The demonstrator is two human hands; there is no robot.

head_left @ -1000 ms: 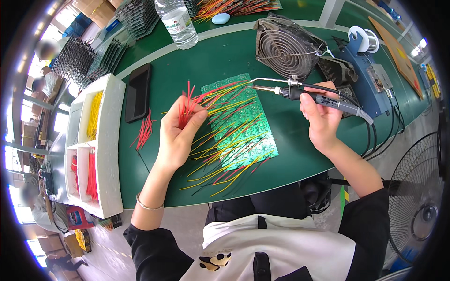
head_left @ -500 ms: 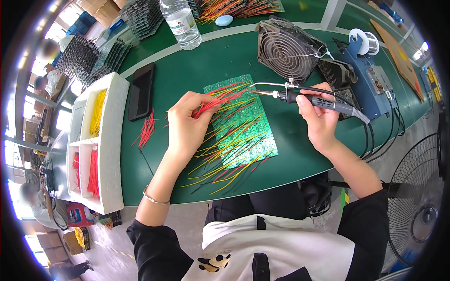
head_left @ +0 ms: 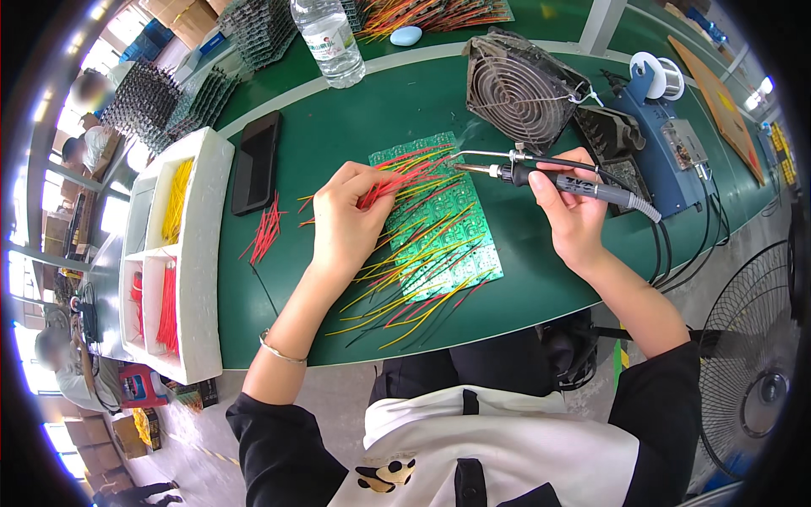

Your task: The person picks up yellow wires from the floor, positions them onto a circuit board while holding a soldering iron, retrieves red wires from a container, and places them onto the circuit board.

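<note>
My left hand [head_left: 348, 211] pinches a bunch of red wires [head_left: 410, 179] whose far ends reach the upper part of a green circuit board panel [head_left: 460, 245]. In my right hand [head_left: 574, 211] is a soldering iron [head_left: 562, 182] with a thin wire-feed tube [head_left: 494, 155] along it. The iron's tip meets the board near its upper right edge, close to the red wire ends. A faint wisp of smoke rises there. Yellow, red and black wires [head_left: 393, 313] stick out from the panel toward the lower left.
A white foam box [head_left: 211, 279] with yellow and red wires stands left, beside a dark phone [head_left: 256, 165] and loose red wires [head_left: 266, 230]. Behind are a water bottle [head_left: 334, 51] and a fan [head_left: 519, 89]. A blue soldering station [head_left: 663, 135] with a wire spool [head_left: 667, 79] stands right.
My left hand has shifted slightly right with the red wires. The iron has moved a little left, and its tip is nearer the wire ends.
</note>
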